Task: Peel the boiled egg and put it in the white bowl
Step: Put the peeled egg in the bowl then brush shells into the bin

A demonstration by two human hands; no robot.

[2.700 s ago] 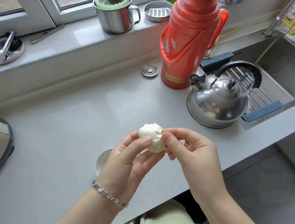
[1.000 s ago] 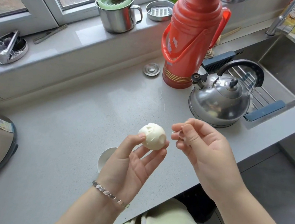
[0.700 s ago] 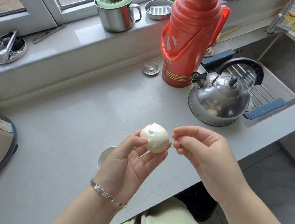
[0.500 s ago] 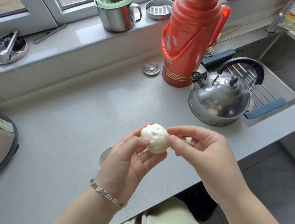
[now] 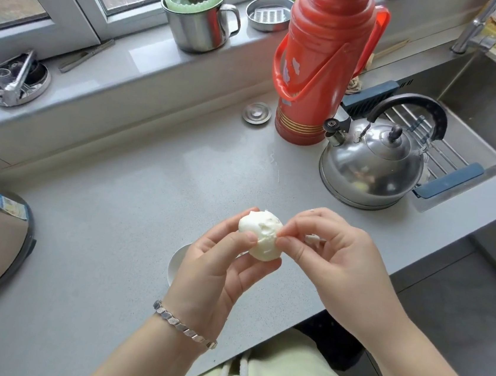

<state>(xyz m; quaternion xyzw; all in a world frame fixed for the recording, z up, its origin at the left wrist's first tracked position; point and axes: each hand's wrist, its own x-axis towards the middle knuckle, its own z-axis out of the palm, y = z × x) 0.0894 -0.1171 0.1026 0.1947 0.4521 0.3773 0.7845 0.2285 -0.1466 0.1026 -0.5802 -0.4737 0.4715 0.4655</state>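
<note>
**Step in hand: removal of residual shell**

The egg (image 5: 261,235) is held in the air above the near part of the counter (image 5: 121,204). It is gripped by the left hand (image 5: 218,277), with the thumb and fingers curled round its lower half. The right hand (image 5: 334,259) is closed in a pinch, thumb against forefinger, at the egg's right flank. The pinch is judged to be on a shell flake (image 5: 279,237), though the flake itself is too small to be made out clearly. A loose white piece (image 5: 315,240) is seen in the right palm. The white bowl (image 5: 176,264) stands on the counter below the left hand; only its left rim is visible.

**Procedure (advised)**

1. The flake is to be drawn off flat along the surface, not outward. The upper face of the egg already appears pitted, so further tearing of the white is a risk.
2. The left grip is to be kept light, and the egg turned by the fingers so that each unchecked area is presented to the right hand.
3. The underside, hidden by the left fingers, is to be inspected before the egg is released.
4. Loose shell is to be kept out of the bowl.
</note>
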